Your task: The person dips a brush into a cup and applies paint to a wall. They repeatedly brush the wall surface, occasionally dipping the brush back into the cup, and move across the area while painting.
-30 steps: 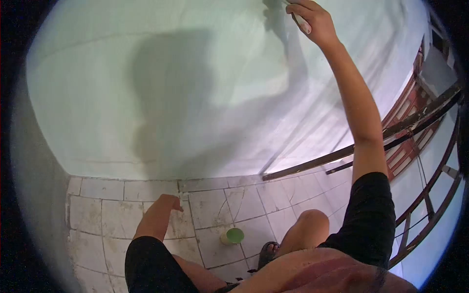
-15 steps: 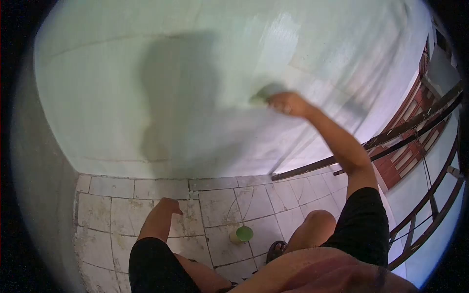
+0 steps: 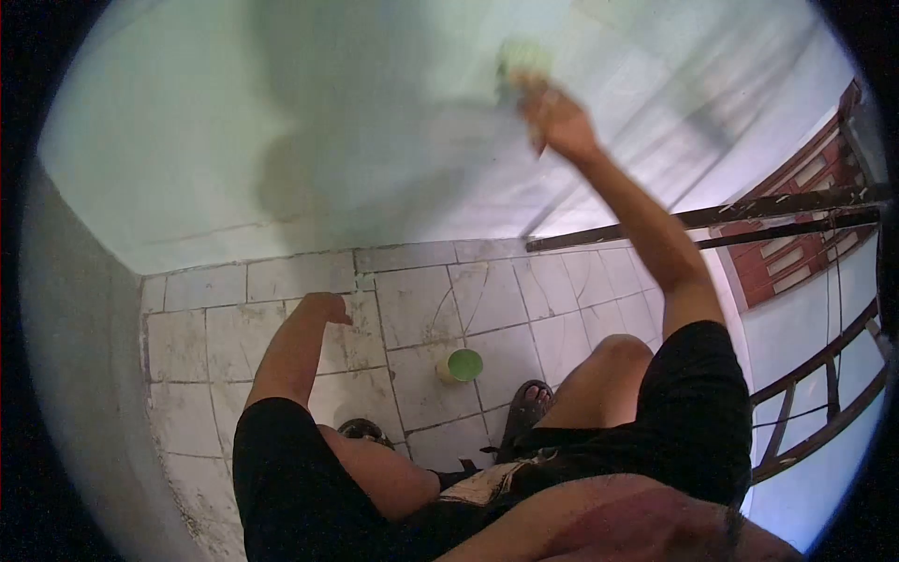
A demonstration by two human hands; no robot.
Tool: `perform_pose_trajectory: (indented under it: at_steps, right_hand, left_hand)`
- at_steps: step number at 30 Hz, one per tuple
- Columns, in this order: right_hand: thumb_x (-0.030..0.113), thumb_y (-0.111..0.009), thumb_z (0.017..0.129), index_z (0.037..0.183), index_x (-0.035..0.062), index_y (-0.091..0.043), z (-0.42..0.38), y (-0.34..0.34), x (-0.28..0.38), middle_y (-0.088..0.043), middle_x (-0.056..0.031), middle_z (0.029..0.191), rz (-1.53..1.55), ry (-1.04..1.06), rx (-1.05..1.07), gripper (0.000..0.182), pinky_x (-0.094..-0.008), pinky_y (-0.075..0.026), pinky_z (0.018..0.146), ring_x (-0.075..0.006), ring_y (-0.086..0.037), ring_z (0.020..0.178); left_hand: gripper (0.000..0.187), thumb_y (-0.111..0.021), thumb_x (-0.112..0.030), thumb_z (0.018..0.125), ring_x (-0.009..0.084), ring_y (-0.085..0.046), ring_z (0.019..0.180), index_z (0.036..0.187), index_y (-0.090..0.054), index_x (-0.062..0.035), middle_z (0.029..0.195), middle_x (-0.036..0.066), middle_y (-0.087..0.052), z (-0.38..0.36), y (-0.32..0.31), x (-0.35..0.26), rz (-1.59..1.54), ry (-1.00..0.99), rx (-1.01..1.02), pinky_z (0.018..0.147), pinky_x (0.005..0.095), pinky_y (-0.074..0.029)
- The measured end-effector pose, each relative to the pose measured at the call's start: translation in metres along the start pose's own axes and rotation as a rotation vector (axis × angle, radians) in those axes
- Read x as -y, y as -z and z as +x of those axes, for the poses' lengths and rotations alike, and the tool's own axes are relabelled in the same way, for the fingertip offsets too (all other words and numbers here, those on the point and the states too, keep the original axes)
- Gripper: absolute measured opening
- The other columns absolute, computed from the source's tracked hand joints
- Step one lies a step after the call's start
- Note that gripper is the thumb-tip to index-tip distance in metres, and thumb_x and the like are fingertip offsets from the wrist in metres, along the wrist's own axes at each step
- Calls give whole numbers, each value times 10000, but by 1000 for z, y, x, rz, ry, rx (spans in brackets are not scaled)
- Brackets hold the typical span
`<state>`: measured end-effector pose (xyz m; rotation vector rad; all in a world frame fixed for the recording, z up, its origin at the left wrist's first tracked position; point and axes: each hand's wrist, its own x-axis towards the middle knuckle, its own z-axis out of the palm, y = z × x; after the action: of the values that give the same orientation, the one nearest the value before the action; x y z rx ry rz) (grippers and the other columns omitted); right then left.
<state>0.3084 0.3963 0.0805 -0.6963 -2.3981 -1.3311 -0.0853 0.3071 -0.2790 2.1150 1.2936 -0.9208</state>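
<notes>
My right hand (image 3: 560, 120) is raised to the pale green wall (image 3: 187, 159), wrapped round the handle of a paintbrush (image 3: 523, 62). Its bristles, coated light green, are against the wall or right by it, slightly blurred. My left hand (image 3: 328, 306) hangs bent at the wrist beyond my left knee, over the tiles, with its fingers mostly hidden behind the wrist. A small cup of green paint (image 3: 464, 365) stands on the floor between my feet, apart from both hands.
Grimy white floor tiles (image 3: 426, 295) run up to the wall's foot. On the right, a dark metal rail (image 3: 749, 214) leans across near a red-brown slatted shutter (image 3: 796, 225). A grey side wall (image 3: 84, 281) closes the left.
My right hand has swung the paintbrush upward on the wall, and the bristles now point up. The camera has tilted down, showing more of my legs and feet. My left hand keeps its pose.
</notes>
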Motion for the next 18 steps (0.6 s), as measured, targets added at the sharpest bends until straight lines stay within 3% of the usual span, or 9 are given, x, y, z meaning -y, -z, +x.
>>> perform_pose_trajectory:
  at_steps: [1,2,5,7,9,12,14,16,18]
  right_hand:
    - [98,-570,771,1103,113,-564,-22,-20,40,-585,-54,1103,177,-186,80,332,-316,-466,865,-198,-556,1033]
    - [185,-613,761,1106,119,-546,-56,-58,66,-558,-153,1146,465,-131,193,359,-384,-501,793,-301,-586,940]
    - [160,-575,771,971,103,-597,-104,-78,143,-511,-118,1214,571,73,497,210,-367,-506,788,-271,-564,1017]
    - [168,-595,714,917,117,-605,-134,-88,175,-564,-39,1150,627,34,445,210,-349,-510,734,-231,-573,974]
    - [160,-590,719,928,125,-605,-150,-82,189,-566,-35,1148,749,18,468,212,-347,-506,750,-231,-566,991]
    - [85,-565,721,953,143,-604,-173,-74,194,-580,-27,1108,814,-67,564,243,-350,-491,786,-242,-554,995]
    - [17,-540,712,967,140,-596,-193,-83,181,-586,-32,1066,931,-197,562,289,-360,-481,796,-260,-556,961]
    - [-8,-527,726,966,111,-576,-182,-71,164,-593,-55,1009,907,-274,689,272,-375,-469,793,-270,-551,942]
    - [16,-539,747,944,94,-565,-186,-71,153,-591,-68,988,915,-325,591,214,-377,-472,790,-275,-559,930]
  left_hand:
    - [584,-567,-574,757,297,-515,1115,1100,-624,-104,1206,85,-558,-12,3,-5,-2,13,7,916,453,-414]
    - [570,-571,-565,757,292,-520,1110,1083,-632,-102,1180,90,-573,-26,6,-10,-34,20,-7,909,449,-419]
    - [544,-578,-552,755,287,-540,1080,1043,-649,-96,1125,103,-601,-16,-9,-6,-46,40,49,888,444,-431]
    - [533,-580,-548,753,287,-555,1055,1020,-658,-93,1095,111,-614,7,-33,8,-33,69,123,873,442,-438]
    - [516,-579,-544,754,300,-579,997,955,-671,-78,1042,127,-630,16,-60,21,-38,-80,-125,836,444,-453]
    - [505,-577,-538,757,317,-584,972,927,-672,-73,1040,121,-630,-18,-41,1,-85,-145,53,824,437,-460]
    - [509,-572,-544,759,322,-579,984,929,-668,-74,1046,125,-626,58,-99,17,148,-340,78,851,424,-453]
    - [535,-589,-539,752,324,-577,989,1026,-633,-82,1048,135,-622,3,-54,-20,56,-306,29,870,415,-447]
    - [604,-620,-509,747,323,-578,985,1179,-530,-98,1060,149,-612,-5,-42,-48,-129,-342,-3,871,411,-448]
